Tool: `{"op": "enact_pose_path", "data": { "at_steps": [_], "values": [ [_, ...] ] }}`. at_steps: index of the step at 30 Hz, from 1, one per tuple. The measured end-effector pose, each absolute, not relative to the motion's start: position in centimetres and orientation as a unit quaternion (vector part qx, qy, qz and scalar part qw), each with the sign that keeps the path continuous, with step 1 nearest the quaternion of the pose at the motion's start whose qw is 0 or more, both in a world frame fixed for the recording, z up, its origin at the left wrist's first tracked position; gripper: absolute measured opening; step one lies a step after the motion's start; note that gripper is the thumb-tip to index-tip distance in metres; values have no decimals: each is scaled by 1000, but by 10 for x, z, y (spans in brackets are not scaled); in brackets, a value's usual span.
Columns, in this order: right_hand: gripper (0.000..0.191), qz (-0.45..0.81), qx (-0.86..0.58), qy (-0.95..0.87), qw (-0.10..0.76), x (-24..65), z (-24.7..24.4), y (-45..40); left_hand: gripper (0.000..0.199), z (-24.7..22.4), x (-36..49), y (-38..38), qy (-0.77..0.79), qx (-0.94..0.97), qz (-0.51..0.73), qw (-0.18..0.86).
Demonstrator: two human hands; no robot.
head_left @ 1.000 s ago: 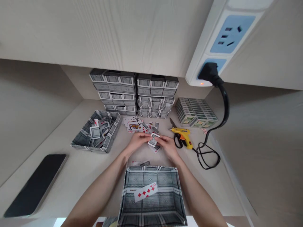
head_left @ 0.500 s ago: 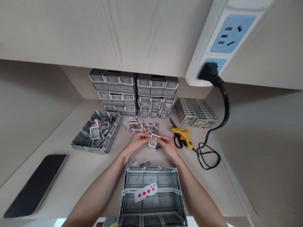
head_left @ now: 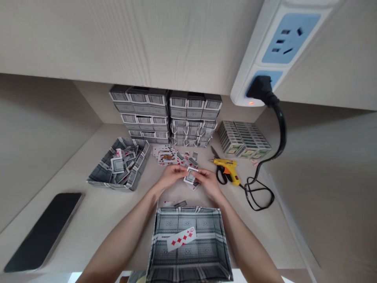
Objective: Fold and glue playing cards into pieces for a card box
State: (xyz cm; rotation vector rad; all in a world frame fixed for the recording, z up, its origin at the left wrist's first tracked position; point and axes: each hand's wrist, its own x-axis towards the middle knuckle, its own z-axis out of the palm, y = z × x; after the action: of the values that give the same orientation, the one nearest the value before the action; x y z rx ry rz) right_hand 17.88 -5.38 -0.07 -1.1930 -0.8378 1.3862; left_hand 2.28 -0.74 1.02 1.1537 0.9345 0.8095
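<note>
Between my two hands is a playing card [head_left: 191, 175], its grey patterned back facing up. My left hand [head_left: 173, 175] pinches its left edge, and my right hand [head_left: 207, 180] grips it from the right with the thumb on top. Whether it is one card or a few together I cannot tell. Just beyond lie face-up playing cards [head_left: 167, 157] and a scatter of small card pieces [head_left: 188, 158]. Close to my body, between my forearms, stands an open box made of cards [head_left: 188, 257], with a cut strip of a diamond card [head_left: 182, 239] inside.
Left is a card-made tray [head_left: 138, 177] holding loose pieces, then a black phone [head_left: 44, 232]. Stacked card boxes [head_left: 141, 110] stand at the back. Right are a yellow glue gun [head_left: 228, 167], black-handled scissors [head_left: 221, 175], card packs [head_left: 244, 139] and a cord from a power strip [head_left: 256, 59].
Hardly anything differs. My hands keep hold of the card in almost the same place, and the view has shifted very slightly.
</note>
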Motion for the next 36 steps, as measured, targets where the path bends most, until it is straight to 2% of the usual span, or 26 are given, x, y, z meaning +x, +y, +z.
{"op": "enact_pose_path", "data": {
  "at_steps": [10,14,20,36],
  "values": [
    [25,582,-503,-350,535,179,-4,-53,28,9,22,-7,407,544,353,643],
    [25,588,-500,-355,528,178,0,-54,30,9,23,-10,402,609,352,586],
    [27,601,-489,-348,528,180,2,-55,42,8,25,-17,381,729,286,492],
    [27,638,-453,-301,545,175,8,-55,40,13,27,-21,355,713,300,526]
  ]
}}
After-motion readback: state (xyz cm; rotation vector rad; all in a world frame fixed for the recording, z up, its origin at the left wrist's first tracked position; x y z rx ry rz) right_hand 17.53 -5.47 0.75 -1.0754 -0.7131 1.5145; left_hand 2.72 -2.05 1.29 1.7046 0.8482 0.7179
